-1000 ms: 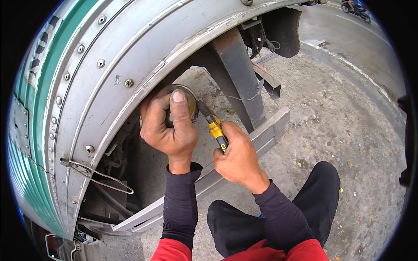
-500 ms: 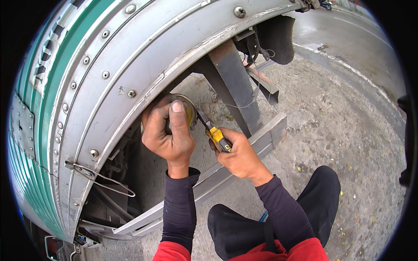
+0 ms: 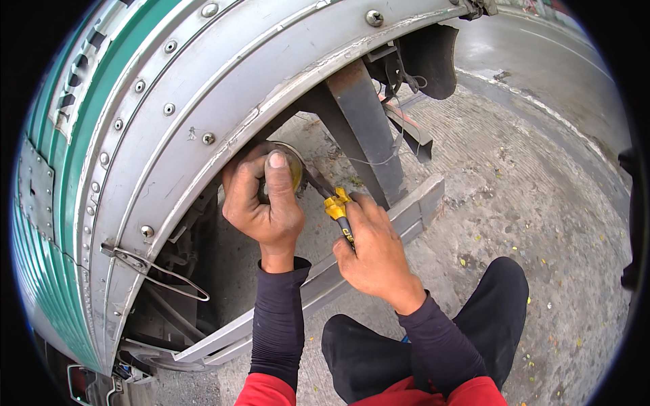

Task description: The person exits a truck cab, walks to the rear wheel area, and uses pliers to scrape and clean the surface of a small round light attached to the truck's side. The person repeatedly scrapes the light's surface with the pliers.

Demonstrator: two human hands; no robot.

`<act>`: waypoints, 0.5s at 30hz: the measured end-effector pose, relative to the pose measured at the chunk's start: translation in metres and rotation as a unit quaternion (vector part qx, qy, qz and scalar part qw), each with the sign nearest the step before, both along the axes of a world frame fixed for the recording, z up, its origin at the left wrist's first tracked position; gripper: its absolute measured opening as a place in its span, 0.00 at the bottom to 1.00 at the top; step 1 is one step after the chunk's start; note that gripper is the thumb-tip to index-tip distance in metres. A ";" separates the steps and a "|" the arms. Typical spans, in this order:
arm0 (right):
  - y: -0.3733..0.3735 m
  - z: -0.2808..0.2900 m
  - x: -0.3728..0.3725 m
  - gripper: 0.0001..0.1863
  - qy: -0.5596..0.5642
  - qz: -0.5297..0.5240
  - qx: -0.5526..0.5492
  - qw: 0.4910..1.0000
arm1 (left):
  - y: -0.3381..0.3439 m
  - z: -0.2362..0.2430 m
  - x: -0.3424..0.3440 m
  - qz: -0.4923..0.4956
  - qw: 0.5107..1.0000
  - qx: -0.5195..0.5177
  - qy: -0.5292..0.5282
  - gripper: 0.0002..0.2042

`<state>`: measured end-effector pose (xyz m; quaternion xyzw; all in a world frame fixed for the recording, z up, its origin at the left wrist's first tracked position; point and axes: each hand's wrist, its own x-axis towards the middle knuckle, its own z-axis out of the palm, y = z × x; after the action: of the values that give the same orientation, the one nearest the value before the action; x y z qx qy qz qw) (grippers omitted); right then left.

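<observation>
Beneath the vehicle's metal edge, my left hand (image 3: 265, 203) is closed around a round, yellowish lamp-like part (image 3: 295, 169) with a thin metal rim. Its fingers and palm cover most of that part, so I cannot tell its exact kind. My right hand (image 3: 376, 254) grips a pair of pliers (image 3: 336, 205) with yellow and black handles. The dark jaws point up and left and reach the right side of the round part's rim. Whether they bite on it is too small to make out.
A riveted silver and green vehicle panel (image 3: 223, 74) curves overhead at the left. A dark metal upright (image 3: 365, 128) meets a grey step bar (image 3: 413, 210). A thin wire (image 3: 379, 166) hangs by the upright. A bent wire loop (image 3: 169, 274) sticks out from the panel's lower edge.
My right hand has turned and shifted its hold on the pliers, and the yellow handles look more spread. My left hand stays around the round part.
</observation>
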<state>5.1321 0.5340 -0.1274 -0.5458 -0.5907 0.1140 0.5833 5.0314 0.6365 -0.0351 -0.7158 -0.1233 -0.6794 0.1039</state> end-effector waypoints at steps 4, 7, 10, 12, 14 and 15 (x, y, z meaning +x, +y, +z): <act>0.002 0.002 -0.001 0.26 -0.041 -0.044 0.011 0.998 | 0.002 0.000 -0.002 -0.006 1.000 0.007 0.012 0.11; 0.003 0.002 -0.001 0.26 -0.037 -0.039 0.015 0.998 | 0.001 0.000 -0.001 0.001 1.000 0.009 0.010 0.11; 0.004 0.001 -0.002 0.26 -0.029 -0.033 0.017 0.999 | 0.001 0.000 -0.003 0.010 1.000 0.010 0.013 0.11; 0.005 0.000 -0.003 0.26 -0.023 -0.033 0.024 0.999 | 0.000 0.000 -0.001 0.006 1.000 -0.001 -0.003 0.11; 0.006 -0.003 -0.004 0.26 -0.014 -0.031 0.032 0.999 | -0.001 0.001 0.001 0.002 1.000 -0.006 -0.012 0.11; 0.005 -0.004 -0.004 0.26 -0.011 -0.033 0.035 0.999 | -0.001 0.001 0.001 0.002 1.000 -0.006 -0.012 0.11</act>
<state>5.1281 0.5394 -0.1315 -0.5456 -0.5820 0.0681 0.5992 5.0322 0.6358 -0.0344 -0.7082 -0.1305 -0.6867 0.0994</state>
